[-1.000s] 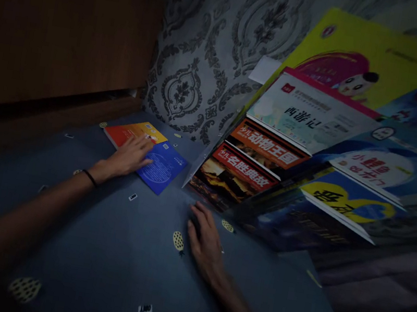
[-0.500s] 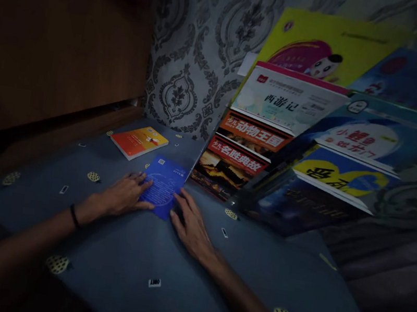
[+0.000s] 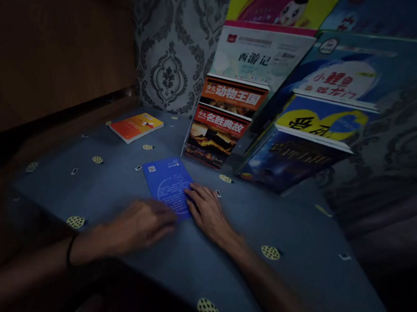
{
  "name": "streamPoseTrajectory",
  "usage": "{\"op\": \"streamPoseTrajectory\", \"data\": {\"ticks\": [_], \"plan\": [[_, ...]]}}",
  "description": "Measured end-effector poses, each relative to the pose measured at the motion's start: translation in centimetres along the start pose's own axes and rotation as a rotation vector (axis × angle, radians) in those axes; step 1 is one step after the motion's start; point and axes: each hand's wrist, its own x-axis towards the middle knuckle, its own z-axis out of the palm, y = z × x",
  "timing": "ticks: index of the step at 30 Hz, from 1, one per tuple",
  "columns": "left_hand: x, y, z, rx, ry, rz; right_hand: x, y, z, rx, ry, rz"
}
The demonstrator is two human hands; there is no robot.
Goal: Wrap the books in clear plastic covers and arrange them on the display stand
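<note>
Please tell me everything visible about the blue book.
The thin, rectangular, papery blue book lies flat, closed, on the patterned blue tabletop. A pale square code marks one corner; text sits within a curved outline. The right hand's fingers touch its right edge; the blurred left hand overlaps its near end, contact unclear.

There are two hands point(image 3: 207, 211), one blue booklet point(image 3: 167, 181), one orange book point(image 3: 134, 127) and eight standing books point(image 3: 217, 136).

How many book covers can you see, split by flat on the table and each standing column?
Flat on the table: 2 (blue book, orange book)
Left column covers: 4
Right column covers: 4
Total: 10
</note>
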Motion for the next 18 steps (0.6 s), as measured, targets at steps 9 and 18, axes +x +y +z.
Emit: {"op": "streamPoseTrajectory", "data": {"ticks": [9,18], "plan": [[4.9,-10.4,-1.2,0.157,0.157,-0.461,-0.8,1.3,0.6,0.0,0.066,-0.054],[4.7,-9.3,-0.3,0.023,0.145,-0.33,-3.0,3.6,-1.2,-0.011,0.091,-0.098]]}}
